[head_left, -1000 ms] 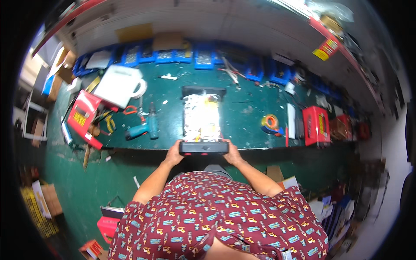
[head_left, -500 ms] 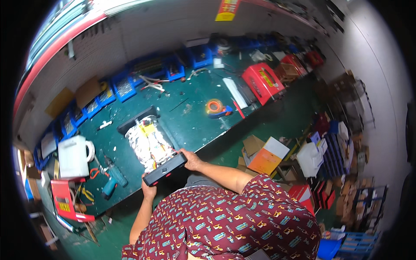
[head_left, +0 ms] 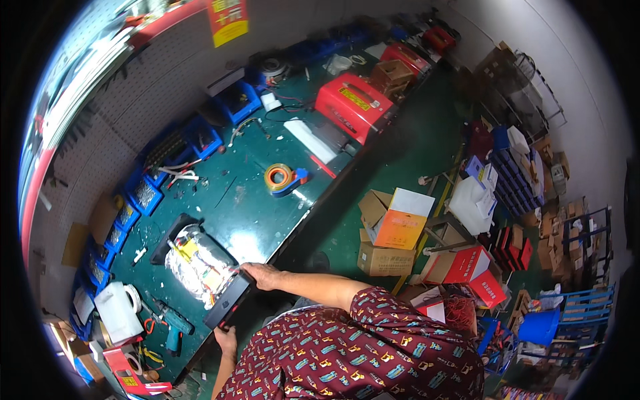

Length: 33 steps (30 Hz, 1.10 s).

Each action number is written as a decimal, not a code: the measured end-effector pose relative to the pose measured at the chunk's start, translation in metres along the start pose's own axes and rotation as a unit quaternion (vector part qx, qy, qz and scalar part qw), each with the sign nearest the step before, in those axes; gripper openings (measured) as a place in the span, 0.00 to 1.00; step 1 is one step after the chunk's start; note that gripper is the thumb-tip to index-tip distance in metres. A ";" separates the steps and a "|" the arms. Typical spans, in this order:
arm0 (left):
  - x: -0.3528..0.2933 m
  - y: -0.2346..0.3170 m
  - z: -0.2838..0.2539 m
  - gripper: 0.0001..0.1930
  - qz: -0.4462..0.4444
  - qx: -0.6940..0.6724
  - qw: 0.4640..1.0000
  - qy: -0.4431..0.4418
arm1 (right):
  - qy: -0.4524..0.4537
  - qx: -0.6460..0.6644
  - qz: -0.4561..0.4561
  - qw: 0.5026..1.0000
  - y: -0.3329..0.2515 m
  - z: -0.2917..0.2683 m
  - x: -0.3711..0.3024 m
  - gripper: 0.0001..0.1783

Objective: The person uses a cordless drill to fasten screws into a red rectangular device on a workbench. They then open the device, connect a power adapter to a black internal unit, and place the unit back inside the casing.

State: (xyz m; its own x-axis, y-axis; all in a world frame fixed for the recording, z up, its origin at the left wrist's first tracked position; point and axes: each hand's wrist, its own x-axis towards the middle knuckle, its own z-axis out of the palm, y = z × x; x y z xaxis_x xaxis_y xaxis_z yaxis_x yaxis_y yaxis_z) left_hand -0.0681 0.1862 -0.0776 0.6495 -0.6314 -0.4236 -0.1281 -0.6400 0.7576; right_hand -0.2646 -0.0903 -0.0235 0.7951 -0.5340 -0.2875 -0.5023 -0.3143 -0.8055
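A silver foil-wrapped device [head_left: 203, 267] with wires and a yellow patch on top lies at the bench's front edge. A black panel [head_left: 229, 299] closes its near end; a second black panel [head_left: 175, 235] is at its far end. My right hand [head_left: 263, 275] is closed round the right end of the near panel. At that panel's left end, my left hand [head_left: 227, 340] grips the lower corner, its fingers partly hidden. Left of the device lie a teal power drill [head_left: 175, 327], yellow-handled pliers [head_left: 153, 358] and a white plastic container [head_left: 119, 310].
Blue parts bins [head_left: 143, 195] line the back of the green bench [head_left: 243, 213]. An orange tape roll [head_left: 278, 177], a white strip [head_left: 311, 141] and a red machine [head_left: 353, 105] stand farther right. Cardboard boxes [head_left: 385, 257] and a blue bucket [head_left: 539, 327] are on the floor at right.
My view has swung to the right, so the bench and device appear farther left and turned. Both hands stay at the near panel's ends.
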 end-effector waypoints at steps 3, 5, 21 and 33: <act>-0.016 -0.003 0.004 0.13 0.028 0.019 0.999 -0.039 | -0.017 0.014 0.016 1.000 0.020 -0.014 -0.014 0.39; -0.016 -0.037 0.005 0.12 0.020 0.025 0.991 -0.128 | -0.015 0.076 0.053 0.996 0.039 -0.043 -0.036 0.38; 0.030 0.291 0.216 0.21 0.104 0.017 0.894 -0.435 | 0.369 0.038 0.500 0.783 0.349 -0.132 -0.451 0.13; 0.102 0.344 0.333 0.22 0.252 0.079 0.804 -0.533 | 0.298 0.318 0.571 0.696 0.242 0.039 -0.444 0.18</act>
State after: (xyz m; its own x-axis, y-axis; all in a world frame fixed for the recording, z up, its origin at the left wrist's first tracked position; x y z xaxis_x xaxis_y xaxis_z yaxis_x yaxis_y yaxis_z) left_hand -0.2954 -0.2445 -0.0253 -0.5147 -0.7907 -0.3316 -0.3225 -0.1798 0.9293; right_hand -0.7262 0.1009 -0.1110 -0.3770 -0.4403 -0.8149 -0.2882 0.8919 -0.3486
